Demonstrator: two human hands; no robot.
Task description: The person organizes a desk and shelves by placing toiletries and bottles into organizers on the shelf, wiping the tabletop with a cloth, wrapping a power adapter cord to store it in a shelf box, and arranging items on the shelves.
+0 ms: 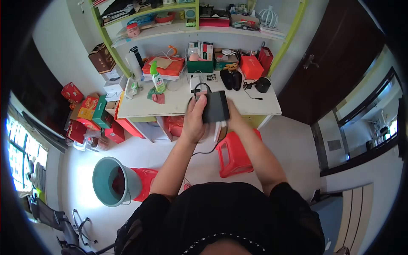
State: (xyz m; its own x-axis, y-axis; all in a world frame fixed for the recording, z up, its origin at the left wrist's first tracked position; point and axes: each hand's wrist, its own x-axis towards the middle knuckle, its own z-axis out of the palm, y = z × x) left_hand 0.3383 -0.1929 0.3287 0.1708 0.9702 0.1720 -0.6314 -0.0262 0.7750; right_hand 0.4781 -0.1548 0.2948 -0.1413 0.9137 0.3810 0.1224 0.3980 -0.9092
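In front of me, above the desk's front edge, I hold a dark grey rectangular box (pixel 215 108) with cables attached. My left hand (pixel 195 118) grips its left side, thumb lying on the upper face. At the right side is my right hand (pixel 233 117), closed on the box, its fingers mostly hidden behind it. A black cable (pixel 201 86) loops over the top left corner. From the lower edge, near a white plug (pixel 224 124), another dark cable (pixel 208 152) hangs down toward the floor.
The white desk (pixel 140 106) bears a green-capped spray bottle (pixel 157 78), a cloth (pixel 156 96), a black case (pixel 231 79) and a black round object (pixel 262 85). Below stand a red stool (pixel 238 157) and a teal bucket (pixel 102 178). Boxes (pixel 102 111) crowd the left.
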